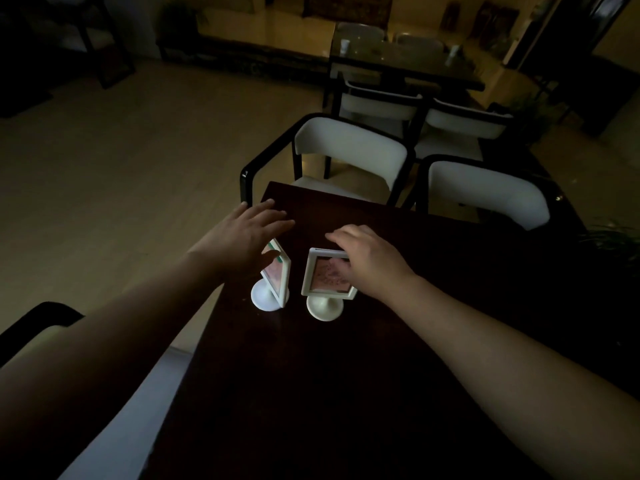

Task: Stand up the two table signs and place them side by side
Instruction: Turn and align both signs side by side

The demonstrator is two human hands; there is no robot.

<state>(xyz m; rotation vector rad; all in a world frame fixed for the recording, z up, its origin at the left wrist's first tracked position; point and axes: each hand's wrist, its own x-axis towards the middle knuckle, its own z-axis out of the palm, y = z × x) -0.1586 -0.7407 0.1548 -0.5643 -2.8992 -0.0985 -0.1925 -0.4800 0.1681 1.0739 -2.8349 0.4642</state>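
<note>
Two white-framed table signs with pink cards stand upright on round bases on the dark table point(311, 393), a small gap between them. The left sign point(277, 278) is turned edge-on toward me. The right sign point(325, 277) faces me. My left hand point(247, 233) hovers over the top of the left sign with fingers spread, holding nothing. My right hand point(367, 261) rests on the right sign's top right corner, fingers curled over the frame.
Two white-backed chairs with black frames point(349, 150) point(485, 192) stand at the table's far edge. Another chair arm point(38, 323) is at my left. A second table with chairs point(405, 64) stands further back. The table's left edge runs close to the left sign.
</note>
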